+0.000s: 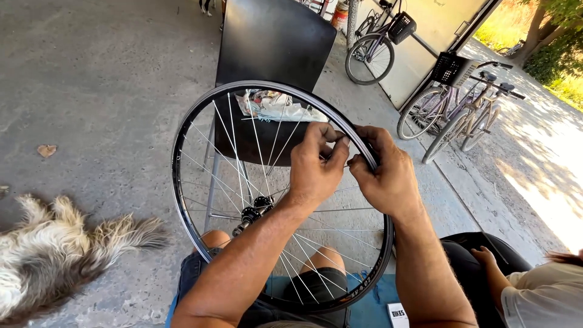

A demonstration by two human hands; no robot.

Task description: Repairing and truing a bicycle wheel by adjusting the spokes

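- A black-rimmed bicycle wheel with thin silver spokes (243,182) is stood upright on the lap, steadied there so the rim's upper right arc is within reach.
- The rim is gripped by the right hand (385,176), fingers curled closed around it.
- The left hand (316,167) is held beside it, fingertips pinched together at a spoke end.
- A black chair (273,42) stands behind the wheel.

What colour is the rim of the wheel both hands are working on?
Black, with silver spokes; the rim shows best in the head view.
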